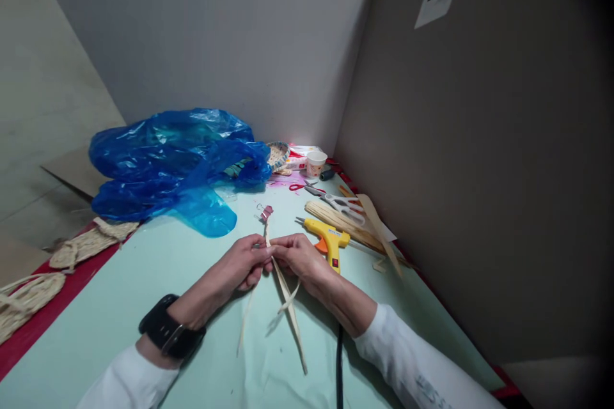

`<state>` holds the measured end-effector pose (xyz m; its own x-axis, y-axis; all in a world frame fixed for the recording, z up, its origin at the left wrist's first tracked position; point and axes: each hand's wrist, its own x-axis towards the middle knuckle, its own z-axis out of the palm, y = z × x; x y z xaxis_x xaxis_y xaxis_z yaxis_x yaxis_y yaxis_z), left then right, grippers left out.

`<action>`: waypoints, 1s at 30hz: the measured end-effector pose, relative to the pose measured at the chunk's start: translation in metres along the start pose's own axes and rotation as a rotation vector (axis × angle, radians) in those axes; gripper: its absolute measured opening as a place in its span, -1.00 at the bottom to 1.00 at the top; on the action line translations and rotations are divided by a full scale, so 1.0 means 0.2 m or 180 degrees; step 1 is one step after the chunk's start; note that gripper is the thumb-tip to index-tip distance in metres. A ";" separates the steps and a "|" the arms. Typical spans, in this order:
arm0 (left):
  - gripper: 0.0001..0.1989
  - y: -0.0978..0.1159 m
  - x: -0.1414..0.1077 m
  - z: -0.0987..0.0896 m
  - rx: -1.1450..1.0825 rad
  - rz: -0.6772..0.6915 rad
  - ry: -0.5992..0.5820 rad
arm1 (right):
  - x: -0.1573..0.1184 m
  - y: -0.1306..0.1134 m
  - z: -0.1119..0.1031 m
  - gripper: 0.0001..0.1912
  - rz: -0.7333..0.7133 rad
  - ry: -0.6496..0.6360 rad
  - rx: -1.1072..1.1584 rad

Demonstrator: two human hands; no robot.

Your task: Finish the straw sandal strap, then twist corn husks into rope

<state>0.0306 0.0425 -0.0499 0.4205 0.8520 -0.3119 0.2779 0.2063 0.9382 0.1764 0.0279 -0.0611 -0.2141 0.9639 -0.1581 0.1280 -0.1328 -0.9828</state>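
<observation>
where a pale mint-green cloth (211, 364) covers the table, these items lie, nearest first. one black watch with a broad strap (171, 329), worn on the left wrist. one black cord (339, 364), partly under the right forearm. loose pale straw strands (293, 323), trailing from the hands toward the person, one crossing another. left hand (245, 262), bare: thumb and fingers pinched closed on a thin braid of pale straw (267, 229). right hand (302, 260), bare: fingertips closed on the same braid, against the left hand. the braid stands at mid-table, its far end held in a small pink binder clip (267, 212). two flat sole-shaped woven straw pieces (31, 303), at the left edge. one yellow glue gun with orange trigger (326, 233), just beside the right hand, nozzle leftward. one bundle of pale straw (330, 217), behind the glue gun. one pair of white-handled scissors (343, 204), beyond the bundle. one crumpled translucent blue plastic bag (177, 147), far left. one round woven basket (279, 154), beside the bag. one small patterned paper cup (316, 165), right of the basket.
</observation>
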 end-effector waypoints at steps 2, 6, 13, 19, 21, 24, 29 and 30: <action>-0.67 0.00 0.00 0.02 -0.0176 -0.0029 0.0008 | 0.00 0.00 -0.01 -0.70 -0.0038 -0.0002 -0.0224; -0.74 -0.01 0.01 0.01 -0.0235 -0.0026 0.0264 | 0.00 -0.01 -0.03 -0.70 -0.0151 0.0133 -0.0930; -0.85 -0.02 0.04 0.01 0.0148 0.0112 0.0720 | -0.07 -0.05 0.01 -0.69 -0.0504 0.0438 -0.2482; -0.83 -0.06 0.06 0.00 0.0370 0.0313 0.0932 | -0.14 -0.07 0.05 -0.81 -0.0731 0.0604 -0.3793; -0.84 -0.07 0.07 0.00 0.0372 0.0298 0.0947 | -0.16 -0.07 0.07 -0.80 -0.0835 0.0598 -0.4054; -0.80 -0.08 0.06 0.00 0.0295 0.0224 0.0881 | -0.18 -0.07 0.10 -0.78 -0.0973 0.0533 -0.4345; -0.76 -0.08 0.05 -0.02 -0.0035 0.0096 0.0490 | -0.20 -0.05 0.17 -0.70 -0.1252 0.0291 -0.4661; -0.76 -0.08 0.04 -0.03 -0.0107 0.0072 0.0421 | -0.20 -0.04 0.17 -0.69 -0.1350 0.0278 -0.4725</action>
<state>0.0253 0.0491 -0.0672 0.3082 0.9122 -0.2702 0.2398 0.2004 0.9499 0.1503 -0.0179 -0.0508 -0.4337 0.8874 0.1565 0.9001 0.4346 0.0302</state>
